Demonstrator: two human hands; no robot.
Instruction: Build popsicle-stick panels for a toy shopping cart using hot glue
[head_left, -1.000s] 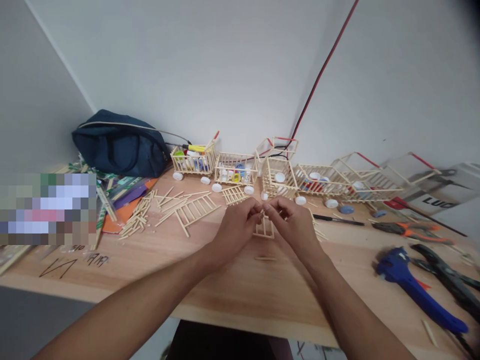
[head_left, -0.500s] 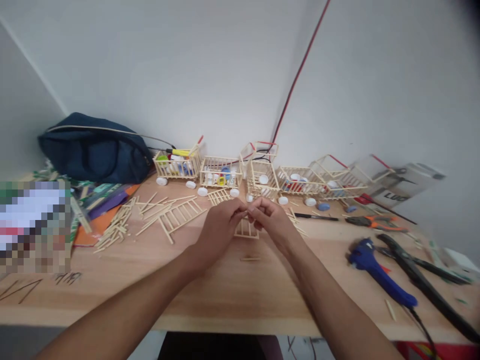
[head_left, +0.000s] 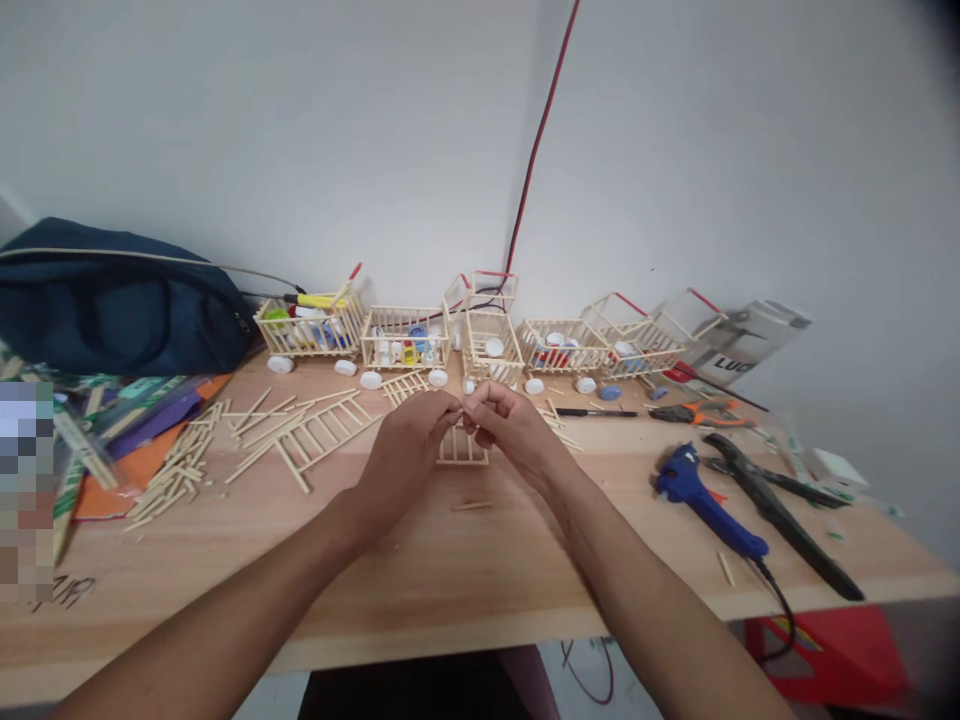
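My left hand (head_left: 414, 432) and my right hand (head_left: 504, 420) meet at the middle of the table, fingertips pinched together. Whatever lies between the fingertips is too small and hidden to name. Just beneath them is a small ladder-like frame of wooden sticks (head_left: 463, 461), partly covered by my hands. A short loose stick (head_left: 471, 506) lies nearer to me. To the left rests a larger ladder-shaped stick frame (head_left: 322, 438). Another stick grid (head_left: 406, 388) shows behind my left hand.
Several little stick carts (head_left: 409, 340) with white wheels line the wall. On the right lie a blue glue gun (head_left: 709, 505), a black-handled cutter (head_left: 784, 515), orange pliers (head_left: 701, 412) and a pen (head_left: 598, 412). Loose sticks (head_left: 176, 465) and a dark blue bag (head_left: 120, 300) are at left.
The whole view has shifted, so the table's things sit further left in the picture. My hands stay pinched together over the small frame.
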